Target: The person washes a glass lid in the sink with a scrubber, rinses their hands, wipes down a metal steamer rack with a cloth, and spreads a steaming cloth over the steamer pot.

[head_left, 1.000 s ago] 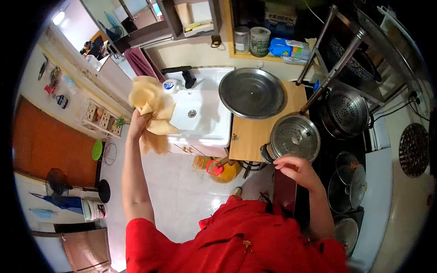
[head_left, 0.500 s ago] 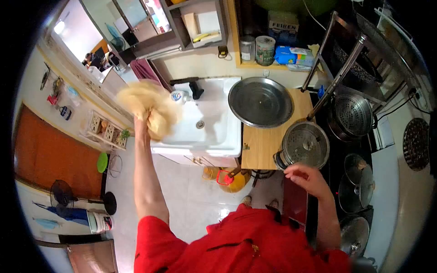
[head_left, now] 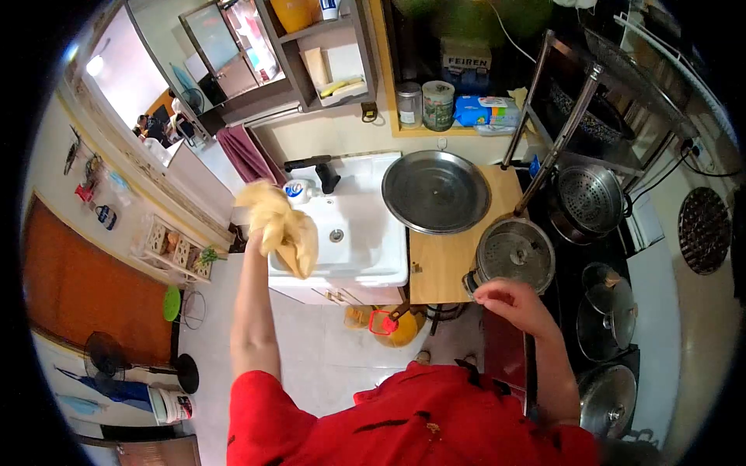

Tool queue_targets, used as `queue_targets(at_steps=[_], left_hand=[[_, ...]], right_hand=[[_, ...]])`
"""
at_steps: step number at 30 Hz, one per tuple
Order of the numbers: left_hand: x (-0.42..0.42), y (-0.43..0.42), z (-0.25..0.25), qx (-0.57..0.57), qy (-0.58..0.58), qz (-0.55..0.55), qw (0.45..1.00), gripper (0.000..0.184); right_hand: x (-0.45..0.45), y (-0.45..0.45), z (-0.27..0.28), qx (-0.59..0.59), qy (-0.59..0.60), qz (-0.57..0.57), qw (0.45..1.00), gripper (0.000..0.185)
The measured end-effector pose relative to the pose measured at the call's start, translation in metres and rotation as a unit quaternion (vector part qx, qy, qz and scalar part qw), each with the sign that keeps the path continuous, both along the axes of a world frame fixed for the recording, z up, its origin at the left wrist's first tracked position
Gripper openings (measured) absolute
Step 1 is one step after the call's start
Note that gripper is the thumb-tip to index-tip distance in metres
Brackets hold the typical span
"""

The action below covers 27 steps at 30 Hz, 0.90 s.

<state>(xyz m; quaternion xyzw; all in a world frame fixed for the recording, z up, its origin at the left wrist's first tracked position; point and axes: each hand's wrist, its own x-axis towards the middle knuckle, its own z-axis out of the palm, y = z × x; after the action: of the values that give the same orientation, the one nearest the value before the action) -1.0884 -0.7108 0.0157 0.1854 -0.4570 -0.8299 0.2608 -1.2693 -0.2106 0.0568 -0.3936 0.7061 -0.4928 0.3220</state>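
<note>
A pale yellow cloth (head_left: 286, 233) hangs bunched over the left edge of the white sink. My left hand (head_left: 257, 242) grips it, with the fingers mostly covered by its folds. The sink (head_left: 365, 256) has a black faucet (head_left: 327, 175) at its back and a white bottle (head_left: 297, 191) beside that. My right hand (head_left: 514, 304) is loosely curled with nothing in it, thumb and fingers apart. It hovers by the near rim of a metal pot with a perforated insert (head_left: 516, 252), close to the pot's dark handle; whether they touch I cannot tell.
A wide metal basin (head_left: 437, 193) sits on the wooden board (head_left: 435, 268) right of the sink. Lidded pans (head_left: 608, 400) and a metal rack (head_left: 556, 159) stand at the right. Below the board is a bottle of yellow liquid (head_left: 404, 330). Far left, a person (head_left: 151, 128) shows through the doorway.
The cloth, spread and blurred before, has moved right and gathered into a narrower bunch. My left hand turned with it. The view has shifted slightly; my right hand stays near the pot.
</note>
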Motion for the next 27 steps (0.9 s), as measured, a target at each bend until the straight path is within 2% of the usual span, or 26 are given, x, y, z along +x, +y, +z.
queue_targets(at_steps=[3,6,7,8,10,11,12,14,15,16,17,18,20,21,22,23,24,25,26,27], left_hand=[[-0.041,0.055,0.049,-0.028,-0.074,0.038,0.996,0.038],[-0.057,0.059,0.037,-0.088,-0.079,-0.035,0.992,0.038],[-0.066,0.087,0.059,-0.092,-0.097,-0.079,0.988,0.041],[-0.076,0.113,0.070,-0.133,-0.080,-0.049,0.987,0.047],[-0.092,0.140,0.074,-0.140,-0.033,-0.099,0.985,0.053],[-0.098,0.157,0.085,-0.212,-0.107,-0.091,0.967,0.060],[-0.100,0.178,0.101,-0.193,-0.100,-0.109,0.970,0.063],[-0.117,0.192,0.087,-0.286,-0.076,-0.100,0.950,0.063],[-0.112,0.219,0.114,-0.356,-0.080,-0.116,0.924,0.064],[-0.118,0.230,0.115,-0.354,-0.018,-0.156,0.922,0.065],[-0.122,0.244,0.114,-0.383,0.018,-0.157,0.910,0.067],[-0.125,0.258,0.115,-0.410,0.054,-0.157,0.897,0.069],[-0.131,0.277,0.123,-0.432,0.092,-0.255,0.860,0.075],[-0.136,0.288,0.124,-0.486,0.129,-0.231,0.833,0.083],[-0.140,0.297,0.128,-0.507,0.137,-0.234,0.818,0.087],[-0.145,0.306,0.131,-0.527,0.146,-0.237,0.803,0.091],[-0.140,0.316,0.140,-0.492,0.126,-0.248,0.825,0.092],[-0.136,0.320,0.148,-0.492,0.132,-0.255,0.822,0.092],[-0.133,0.323,0.154,-0.529,0.122,-0.242,0.804,0.092],[-0.131,0.325,0.159,-0.564,0.112,-0.227,0.786,0.092]], right_hand=[[-0.004,-0.009,0.001,-0.045,0.021,0.005,0.999,0.017],[-0.002,-0.024,0.005,-0.050,0.071,0.002,0.996,0.020],[-0.002,-0.031,0.009,-0.056,0.104,-0.008,0.993,0.022],[0.001,-0.038,0.017,-0.056,0.112,-0.017,0.992,0.022],[0.010,-0.051,0.035,-0.210,0.197,-0.020,0.957,0.024],[0.012,-0.053,0.040,-0.210,0.203,-0.030,0.956,0.024],[0.013,-0.055,0.044,-0.229,0.210,-0.027,0.950,0.029],[0.017,-0.060,0.050,-0.248,0.226,-0.032,0.942,0.033],[0.021,-0.064,0.051,-0.242,0.208,-0.065,0.946,0.042],[0.022,-0.065,0.053,-0.237,0.190,-0.099,0.948,0.050],[0.018,-0.065,0.050,-0.205,0.193,-0.085,0.956,0.070],[0.012,-0.068,0.037,-0.204,0.202,-0.094,0.953,0.070],[0.006,-0.079,0.007,-0.306,0.138,-0.121,0.934,0.082],[0.010,-0.079,0.010,-0.310,0.022,-0.103,0.945,0.084],[0.007,-0.079,-0.001,-0.309,0.029,-0.110,0.944,0.084],[0.000,-0.080,-0.020,-0.382,-0.167,-0.142,0.898,0.081],[-0.007,-0.079,-0.019,-0.345,-0.004,-0.161,0.925,0.076],[-0.014,-0.079,-0.018,-0.287,0.177,-0.204,0.919,0.071],[-0.021,-0.079,-0.017,-0.235,0.329,-0.256,0.878,0.067],[-0.020,-0.075,-0.009,-0.387,0.062,-0.216,0.894,0.061]])
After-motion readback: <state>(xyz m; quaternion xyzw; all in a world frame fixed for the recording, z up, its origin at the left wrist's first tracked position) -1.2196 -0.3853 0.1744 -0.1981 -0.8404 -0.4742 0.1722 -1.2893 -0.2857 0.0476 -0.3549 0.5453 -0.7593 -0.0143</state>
